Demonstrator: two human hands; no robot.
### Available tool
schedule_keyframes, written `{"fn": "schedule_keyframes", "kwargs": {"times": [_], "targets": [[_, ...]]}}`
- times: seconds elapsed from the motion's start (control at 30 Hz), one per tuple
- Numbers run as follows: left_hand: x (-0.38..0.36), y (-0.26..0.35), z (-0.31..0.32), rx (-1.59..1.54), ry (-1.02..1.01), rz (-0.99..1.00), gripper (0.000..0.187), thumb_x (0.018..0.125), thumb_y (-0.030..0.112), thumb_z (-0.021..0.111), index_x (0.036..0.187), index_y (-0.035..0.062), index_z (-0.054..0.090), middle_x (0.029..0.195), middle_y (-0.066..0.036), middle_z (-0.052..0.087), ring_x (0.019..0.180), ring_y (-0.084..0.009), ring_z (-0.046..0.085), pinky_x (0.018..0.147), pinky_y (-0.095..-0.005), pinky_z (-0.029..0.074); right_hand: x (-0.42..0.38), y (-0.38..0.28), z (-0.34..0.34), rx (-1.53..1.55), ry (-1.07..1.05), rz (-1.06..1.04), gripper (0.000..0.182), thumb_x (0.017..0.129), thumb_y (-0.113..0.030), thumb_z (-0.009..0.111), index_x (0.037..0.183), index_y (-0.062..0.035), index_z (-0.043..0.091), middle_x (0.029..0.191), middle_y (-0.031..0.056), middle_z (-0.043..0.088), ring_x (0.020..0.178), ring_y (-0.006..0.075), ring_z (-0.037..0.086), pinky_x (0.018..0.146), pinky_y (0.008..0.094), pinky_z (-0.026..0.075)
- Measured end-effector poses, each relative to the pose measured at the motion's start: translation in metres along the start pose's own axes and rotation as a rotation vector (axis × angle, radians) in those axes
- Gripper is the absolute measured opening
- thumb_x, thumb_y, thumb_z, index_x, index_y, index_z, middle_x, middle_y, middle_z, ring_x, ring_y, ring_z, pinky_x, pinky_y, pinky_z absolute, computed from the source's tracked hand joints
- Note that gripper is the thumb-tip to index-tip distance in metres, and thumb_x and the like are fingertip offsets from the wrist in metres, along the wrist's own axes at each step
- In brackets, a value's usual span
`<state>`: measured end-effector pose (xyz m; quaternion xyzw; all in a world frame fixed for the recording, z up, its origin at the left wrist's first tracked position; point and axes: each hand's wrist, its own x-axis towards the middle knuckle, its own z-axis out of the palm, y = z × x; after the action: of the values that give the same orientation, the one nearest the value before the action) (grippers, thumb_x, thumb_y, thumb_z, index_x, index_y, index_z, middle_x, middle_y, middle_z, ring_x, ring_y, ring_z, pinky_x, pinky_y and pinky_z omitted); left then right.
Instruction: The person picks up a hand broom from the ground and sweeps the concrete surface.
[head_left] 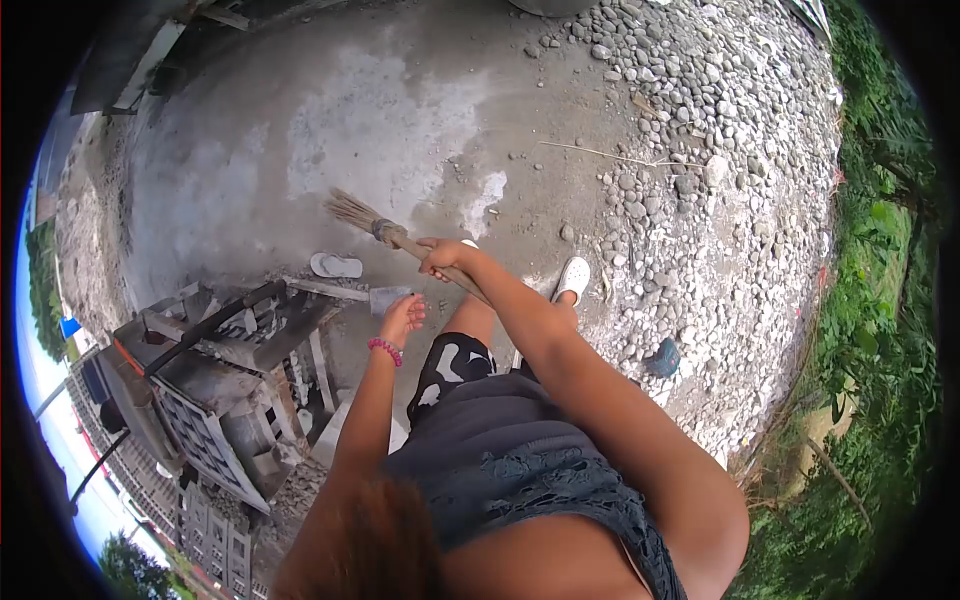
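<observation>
My right hand (441, 258) is wrapped round the handle of a stick broom (388, 230). The broom slants up and left, its bristles over the grey ground and its handle end running back behind my forearm. Lower and to the left, my left hand (403, 318) holds nothing, with its fingers apart and a pink bead bracelet (385, 350) at the wrist. It is beside a flat grey piece (388, 300) at the end of a wooden bar. A white slipper (336, 266) lies left of the broom.
White clogs (572, 279) are on my feet. Loose stones (690, 180) spread along the right, with green plants (885, 330) beyond. A wooden frame structure (215, 390) with blocks stands at the left. A dark blue object (662, 358) lies among the stones.
</observation>
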<state>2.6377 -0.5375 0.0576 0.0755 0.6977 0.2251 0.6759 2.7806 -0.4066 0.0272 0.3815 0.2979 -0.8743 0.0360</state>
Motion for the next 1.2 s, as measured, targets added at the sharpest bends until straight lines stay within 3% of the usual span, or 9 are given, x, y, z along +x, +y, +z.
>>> {"fn": "schedule_keyframes", "kwargs": {"times": [0.07,0.2,0.37,0.53,0.67,0.83,0.97,1.07,1.2], "targets": [[-0.013,0.003,0.006,0.034,0.056,0.051,0.026,0.076,0.029,0.047,0.093,0.0102,0.05,0.075,0.001,0.051,0.064,-0.0086,0.05,0.055,-0.0219,0.04,0.035,0.016,0.013,-0.067,-0.068,0.006,0.073,0.062,0.0,0.054,0.124,-0.0135,0.018,0.054,0.0023,0.045,0.04,0.01,0.042,0.035,0.0248,0.037],[-0.028,-0.023,0.018,-0.022,0.131,0.139,0.026,0.076,0.029,0.048,0.095,0.0105,0.05,0.074,0.002,0.052,0.063,-0.0077,0.05,0.054,-0.0215,0.039,-0.017,0.094,-0.067,0.35,0.02,0.05,0.072,0.065,0.0,0.051,0.125,-0.0146,0.015,0.053,0.0023,0.045,0.039,0.0094,0.041,0.035,0.0231,0.036],[-0.021,-0.072,0.071,-0.082,0.075,-0.081,0.021,0.076,0.027,0.048,0.091,0.0118,0.051,0.072,0.002,0.052,0.062,-0.0075,0.05,0.053,-0.0201,0.039,-0.235,0.223,-0.233,0.696,0.409,-0.076,0.073,0.071,-0.002,0.051,0.126,-0.0233,0.008,0.054,0.0024,0.042,0.038,0.0094,0.039,0.033,0.0229,0.034],[-0.026,-0.052,0.182,0.082,-0.184,0.045,0.024,0.077,0.026,0.047,0.095,0.0101,0.05,0.077,0.001,0.052,0.065,-0.0071,0.05,0.056,-0.0202,0.039,-0.335,0.229,-0.287,0.655,0.724,-0.121,0.036,0.073,-0.006,0.046,0.104,-0.0175,0.033,0.054,0.0003,0.04,0.039,0.0066,0.037,0.034,0.0206,0.033],[-0.036,-0.027,0.233,0.292,-0.305,0.228,0.03,0.077,0.028,0.046,0.098,0.0073,0.047,0.084,-0.001,0.052,0.071,-0.0083,0.049,0.057,-0.0202,0.038,-0.3,0.152,-0.225,0.594,1.099,-0.204,0.06,0.067,0.005,0.045,0.117,-0.0157,0.018,0.054,0.0027,0.04,0.039,0.0105,0.038,0.032,0.0244,0.036],[-0.049,-0.016,0.248,-0.111,-0.227,0.111,0.038,0.077,0.037,0.044,0.098,0.0062,0.044,0.087,-0.003,0.05,0.077,-0.0108,0.048,0.062,-0.0236,0.039,-0.257,0.109,-0.125,0.432,0.61,-0.197,0.078,0.067,0.003,0.049,0.124,-0.0232,0.003,0.055,0.0037,0.041,0.04,0.0113,0.04,0.034,0.0249,0.036],[-0.033,-0.023,0.222,-0.61,-0.217,-0.045,0.027,0.079,0.038,0.042,0.087,0.0129,0.049,0.075,0.001,0.052,0.059,-0.0061,0.047,0.047,-0.0192,0.037,-0.17,0.091,-0.067,0.461,0.081,-0.156,0.074,0.068,0.001,0.048,0.126,-0.0122,0.004,0.058,0.004,0.045,0.042,0.0097,0.042,0.033,0.0234,0.037],[-0.005,-0.038,0.18,-0.675,0.014,0.015,0.021,0.079,0.034,0.04,0.076,0.0146,0.048,0.056,0.005,0.047,0.037,-0.0037,0.036,0.031,-0.0163,0.027,-0.104,0.093,-0.032,0.281,-0.015,0.022,0.066,0.069,-0.004,0.047,0.125,-0.0108,0.015,0.059,0.0045,0.047,0.04,0.0094,0.043,0.032,0.0225,0.037],[0.013,-0.05,0.18,-0.723,0.153,-0.177,0.016,0.078,0.026,0.04,0.069,0.0146,0.048,0.045,0.006,0.038,0.028,-0.004,0.025,0.025,-0.0163,0.019,-0.069,0.123,-0.037,0.168,-0.025,0.176,0.034,0.071,-0.007,0.047,0.104,-0.0081,0.037,0.058,0.0029,0.046,0.038,0.0094,0.043,0.033,0.0225,0.038]]}}
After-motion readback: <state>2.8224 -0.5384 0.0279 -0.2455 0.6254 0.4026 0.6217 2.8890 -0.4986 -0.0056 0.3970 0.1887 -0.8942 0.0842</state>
